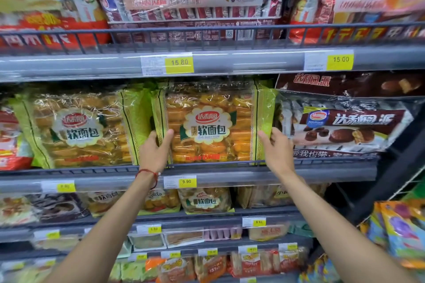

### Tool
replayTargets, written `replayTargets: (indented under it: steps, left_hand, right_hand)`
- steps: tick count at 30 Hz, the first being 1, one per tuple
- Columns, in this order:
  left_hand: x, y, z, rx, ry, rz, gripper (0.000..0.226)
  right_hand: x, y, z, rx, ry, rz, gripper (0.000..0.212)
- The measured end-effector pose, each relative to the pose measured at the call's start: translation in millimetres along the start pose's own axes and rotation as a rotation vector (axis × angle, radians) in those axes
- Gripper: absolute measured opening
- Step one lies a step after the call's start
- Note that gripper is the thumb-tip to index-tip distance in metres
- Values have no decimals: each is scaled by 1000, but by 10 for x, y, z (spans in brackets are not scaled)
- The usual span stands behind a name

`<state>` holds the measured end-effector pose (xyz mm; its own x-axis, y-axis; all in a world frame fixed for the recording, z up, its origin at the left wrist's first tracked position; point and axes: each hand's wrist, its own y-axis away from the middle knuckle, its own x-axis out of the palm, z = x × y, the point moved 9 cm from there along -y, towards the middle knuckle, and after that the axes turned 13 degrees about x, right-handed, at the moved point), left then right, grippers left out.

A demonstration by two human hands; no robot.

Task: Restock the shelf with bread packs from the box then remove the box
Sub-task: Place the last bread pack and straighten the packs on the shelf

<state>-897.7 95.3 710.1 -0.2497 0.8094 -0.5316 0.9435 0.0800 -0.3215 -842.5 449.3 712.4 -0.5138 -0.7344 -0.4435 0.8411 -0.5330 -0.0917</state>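
Between both hands stands a green-edged clear plastic bread pack (212,125) of golden buns; left hand (155,150) and right hand (277,150) grip its sides, fingertips hidden behind.

Neighbouring packs (76,128) and front rail (207,163) crowd the bread pack (211,122).

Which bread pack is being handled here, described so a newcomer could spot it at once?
Find the middle shelf, above the yellow 9.90 price tag. The bread pack stands upright at its centre, green-edged with orange rolls showing through. Unlike the matching pack to its left, it has the left hand and right hand gripping its sides.
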Motion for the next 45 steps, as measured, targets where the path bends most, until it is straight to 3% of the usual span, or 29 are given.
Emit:
replayTargets:
  steps: [3,6,8,10,13,15,16,19,23,26,28,30,32,34,36,45]
  left_hand:
    - [-3,65,19,27,-148,133,103]
    - [-6,117,41,10,-217,205,101]
    - [12,128,57,7,-245,240,95]
    - [35,112,71,6,-242,287,85]
    - [37,112,48,6,-163,329,50]
    - [34,125,22,18,-126,329,29]
    - [34,125,27,26,-112,317,31]
    - [2,113,70,8,-92,251,66]
    - [16,85,29,68,-127,195,26]
    - [14,85,34,128,-186,129,25]
    - [65,94,73,140,-182,121,42]
    - [102,137,46,125,-133,76,83]
    - [79,188,-109,186,-81,-5,106]
    - [81,220,-303,325,-54,-54,109]
    - [120,209,-429,381,-26,-44,105]
    - [291,-12,-346,388,-45,47,114]
  right_hand:
    - [38,-11,-165,30,200,70,38]
    - [71,-45,-249,40,287,137,57]
    - [68,-2,-151,6,304,186,44]
    - [74,24,-85,-9,323,223,34]
    - [78,43,-45,-28,338,219,25]
    - [72,54,-42,-39,329,203,26]
    - [68,59,-40,-38,322,201,29]
    - [39,64,-37,-35,329,173,43]
    - [18,38,-59,-19,288,158,40]
    - [46,16,-120,-14,267,156,29]
    - [86,57,-146,-11,227,151,22]
    - [98,140,-146,-6,215,118,55]
    - [107,252,-53,-27,138,103,90]
    - [152,310,75,-86,67,119,113]
    - [211,302,174,-151,60,128,121]
    - [417,141,348,-243,118,132,123]
